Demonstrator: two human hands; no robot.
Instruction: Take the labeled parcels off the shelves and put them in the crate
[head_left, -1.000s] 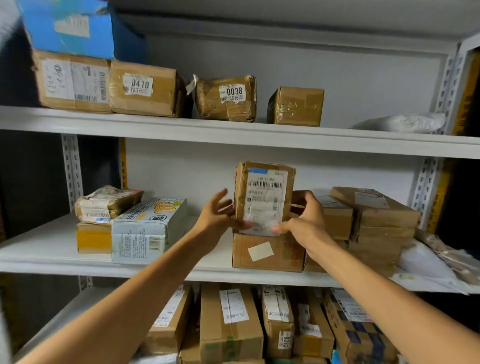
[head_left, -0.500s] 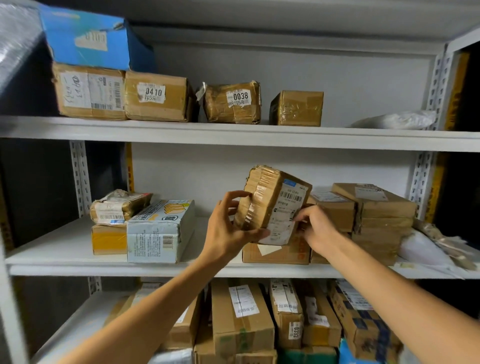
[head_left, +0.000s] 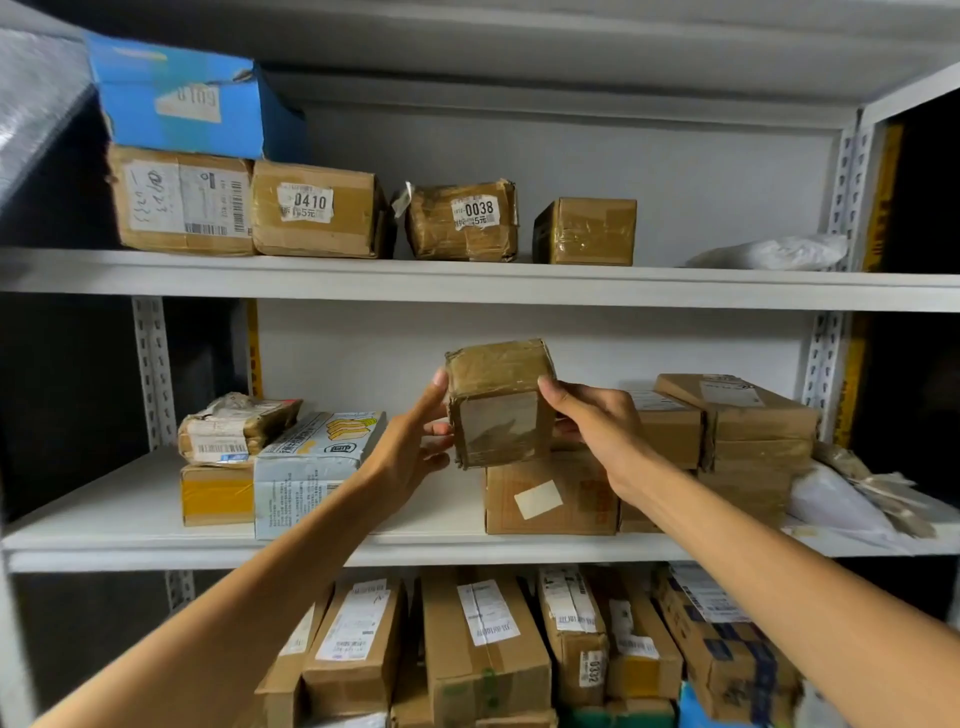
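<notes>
Brown taped parcel (head_left: 498, 402); blue box (head_left: 182, 98); white shelves (head_left: 467, 283); yellow-banded carton (head_left: 217, 493)

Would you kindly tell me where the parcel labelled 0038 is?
In the head view, the 0038 parcel sits midway along the upper shelf, between the 0410 parcel on its left and a plain taped box on its right.

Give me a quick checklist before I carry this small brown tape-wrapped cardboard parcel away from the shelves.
1. Left hand grips the small brown tape-wrapped cardboard parcel: ok.
2. Right hand grips its other side: ok.
3. Label showing: not ok, the faces in view show only tape.
4. Gap under the white metal upper shelf: ok.
5. Parcel lifted off the brown cardboard box with a white sticker: cannot tell.
6. Crate in sight: not ok.
</notes>
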